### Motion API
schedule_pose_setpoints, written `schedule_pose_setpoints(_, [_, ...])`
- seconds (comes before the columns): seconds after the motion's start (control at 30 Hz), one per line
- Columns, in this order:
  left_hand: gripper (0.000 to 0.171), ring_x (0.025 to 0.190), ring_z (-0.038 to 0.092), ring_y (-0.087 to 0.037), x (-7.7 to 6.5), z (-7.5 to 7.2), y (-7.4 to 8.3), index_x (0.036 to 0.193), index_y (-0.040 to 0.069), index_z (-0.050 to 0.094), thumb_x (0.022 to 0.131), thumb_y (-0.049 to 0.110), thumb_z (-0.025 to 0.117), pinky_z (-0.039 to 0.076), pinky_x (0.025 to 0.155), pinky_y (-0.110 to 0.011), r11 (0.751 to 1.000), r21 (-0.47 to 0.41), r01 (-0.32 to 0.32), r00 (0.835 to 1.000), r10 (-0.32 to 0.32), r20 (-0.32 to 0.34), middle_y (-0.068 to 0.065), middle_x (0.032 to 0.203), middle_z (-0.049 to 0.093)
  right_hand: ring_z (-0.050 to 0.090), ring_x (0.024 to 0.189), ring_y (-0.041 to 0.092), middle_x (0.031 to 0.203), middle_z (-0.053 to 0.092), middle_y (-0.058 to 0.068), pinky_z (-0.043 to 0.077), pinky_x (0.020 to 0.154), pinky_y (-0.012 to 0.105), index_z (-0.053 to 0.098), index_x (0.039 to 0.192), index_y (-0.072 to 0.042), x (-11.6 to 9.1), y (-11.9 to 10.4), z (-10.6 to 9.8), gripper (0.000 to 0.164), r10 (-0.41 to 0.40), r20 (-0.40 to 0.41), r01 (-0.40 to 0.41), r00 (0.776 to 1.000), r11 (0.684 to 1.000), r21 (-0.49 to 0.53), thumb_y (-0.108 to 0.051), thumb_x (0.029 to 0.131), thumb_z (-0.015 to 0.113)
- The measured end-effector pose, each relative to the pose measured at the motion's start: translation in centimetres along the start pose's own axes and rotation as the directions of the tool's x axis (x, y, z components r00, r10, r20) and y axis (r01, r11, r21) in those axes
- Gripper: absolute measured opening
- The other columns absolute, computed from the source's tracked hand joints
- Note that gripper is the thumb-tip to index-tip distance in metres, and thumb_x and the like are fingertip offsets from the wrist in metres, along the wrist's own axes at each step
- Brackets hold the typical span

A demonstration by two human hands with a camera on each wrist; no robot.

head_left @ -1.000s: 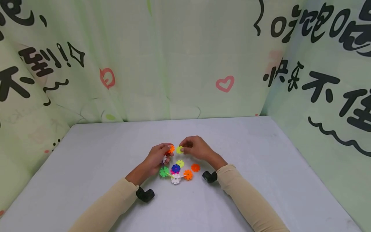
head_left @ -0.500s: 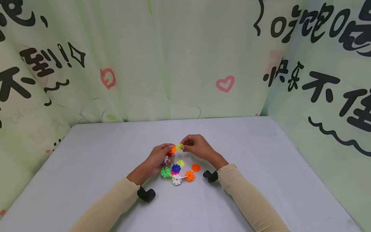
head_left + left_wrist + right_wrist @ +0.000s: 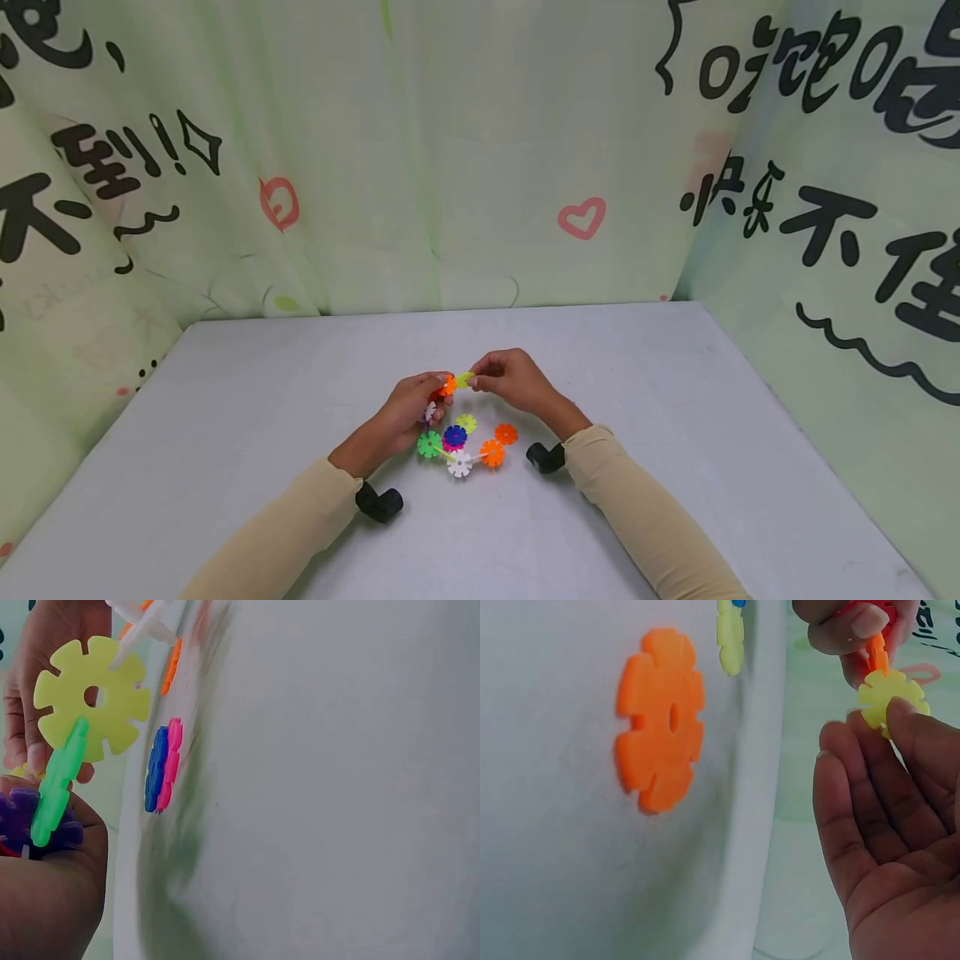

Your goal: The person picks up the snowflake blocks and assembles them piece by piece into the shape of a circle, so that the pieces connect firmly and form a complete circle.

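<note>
My left hand (image 3: 415, 403) grips a chain of notched plastic snowflake discs. A red disc (image 3: 889, 613) shows at its fingers, with an orange disc (image 3: 447, 385) sticking out beyond them. My right hand (image 3: 513, 382) pinches a yellow disc (image 3: 889, 696) between thumb and fingers, its edge meeting the orange disc. Below my left hand the chain runs on through a purple disc (image 3: 22, 817), a green disc (image 3: 60, 784), a larger-looking yellow disc (image 3: 90, 697), a white disc (image 3: 460, 464) and another orange disc (image 3: 492, 453). The left palm hides part of the chain.
Loose discs lie on the white-covered table (image 3: 300, 417): a blue one (image 3: 454, 436) beside a pink one (image 3: 174, 750), a yellow one (image 3: 466, 423), and an orange one (image 3: 664, 720) near my right wrist. A printed curtain (image 3: 450, 167) stands behind the table.
My right hand has brought the yellow disc left, up against the orange one, and it now looks turned more edge-on. The hanging chain has shifted slightly right.
</note>
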State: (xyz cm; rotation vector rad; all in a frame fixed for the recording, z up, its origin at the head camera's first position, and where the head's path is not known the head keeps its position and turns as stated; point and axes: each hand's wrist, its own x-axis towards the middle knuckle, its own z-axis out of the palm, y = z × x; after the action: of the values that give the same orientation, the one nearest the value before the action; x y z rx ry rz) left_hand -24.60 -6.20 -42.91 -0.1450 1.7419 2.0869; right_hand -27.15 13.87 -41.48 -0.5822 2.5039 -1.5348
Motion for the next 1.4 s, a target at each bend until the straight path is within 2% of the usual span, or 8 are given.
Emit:
schedule_pose_setpoints(0.2, [0.035,0.058,0.043,-0.013,0.1,0.1,0.0,0.134,0.003,0.051,0.105,0.022,0.045,0.041,0.054,-0.021,1.000,0.016,0.010,1.000,-0.010,-0.005,-0.007,0.081,0.057,0.068,0.082,0.024,0.084,0.071,0.001,0.054,0.076,0.030,0.074,0.093,-0.004,-0.2,-0.1,0.0,0.006,-0.015,-0.007,0.015,1.000,0.998,-0.069,-0.006,0.089,0.070])
schedule_pose_setpoints(0.37, [0.033,0.059,0.042,-0.013,0.1,0.1,0.2,0.129,0.001,0.055,0.104,0.021,0.047,0.039,0.053,-0.021,0.999,0.050,0.008,0.999,-0.006,-0.042,-0.007,0.079,0.058,0.068,0.078,0.022,0.080,0.071,0.001,0.054,0.072,0.029,0.075,0.092,-0.004,-0.2,-0.5,0.2,0.006,-0.074,0.008,0.074,0.997,0.991,-0.112,-0.005,0.088,0.071])
schedule_pose_setpoints(0.57, [0.033,0.059,0.042,-0.013,0.1,-0.1,0.5,0.129,0.001,0.056,0.104,0.021,0.046,0.038,0.053,-0.021,0.997,0.080,-0.018,1.000,0.020,-0.021,-0.008,0.079,0.057,0.069,0.077,0.018,0.081,0.071,0.001,0.054,0.073,0.027,0.075,0.091,-0.003,-0.2,-1.0,0.4,0.006,-0.079,0.003,0.078,0.997,0.990,-0.120,-0.003,0.089,0.070])
schedule_pose_setpoints(0.77, [0.033,0.058,0.046,-0.015,-0.1,-0.6,0.1,0.128,0.004,0.055,0.104,0.024,0.046,0.042,0.054,-0.021,0.987,0.159,-0.011,0.998,0.021,-0.063,-0.009,0.083,0.058,0.066,0.080,0.016,0.085,0.069,-0.002,0.054,0.074,0.027,0.073,0.094,-0.007,0.0,-0.9,1.0,0.006,-0.042,0.023,0.045,0.999,0.985,-0.166,-0.009,0.089,0.071])
schedule_pose_setpoints(0.97, [0.031,0.060,0.050,-0.017,-0.3,-0.7,0.3,0.126,0.008,0.059,0.102,0.024,0.047,0.045,0.058,-0.024,0.981,0.189,-0.051,0.992,0.072,-0.107,-0.009,0.085,0.063,0.061,0.084,0.015,0.093,0.069,-0.001,0.052,0.077,0.027,0.072,0.103,-0.005,-0.1,-0.5,1.0,0.015,0.026,0.072,-0.011,0.997,0.979,-0.204,-0.012,0.090,0.071])
schedule_pose_setpoints(1.17, [0.032,0.062,0.053,-0.018,-0.2,-1.5,0.7,0.126,0.007,0.061,0.102,0.024,0.048,0.048,0.062,-0.026,0.975,0.216,-0.049,0.987,0.081,-0.142,-0.009,0.085,0.065,0.058,0.082,0.015,0.094,0.070,-0.002,0.049,0.072,0.027,0.075,0.102,-0.007,-0.3,0.0,1.1,0.014,0.108,0.155,-0.076,0.982,0.977,-0.198,-0.011,0.091,0.068])
schedule_pose_setpoints(1.4, [0.035,0.064,0.054,-0.019,-0.1,-2.4,0.9,0.129,0.008,0.059,0.103,0.029,0.049,0.048,0.064,-0.026,0.969,0.245,-0.036,0.982,0.080,-0.169,-0.008,0.085,0.065,0.059,0.084,0.014,0.096,0.070,-0.003,0.050,0.073,0.027,0.075,0.102,-0.008,-0.4,0.0,1.8,0.015,0.113,0.240,-0.066,0.964,0.978,-0.196,-0.014,0.089,0.072])
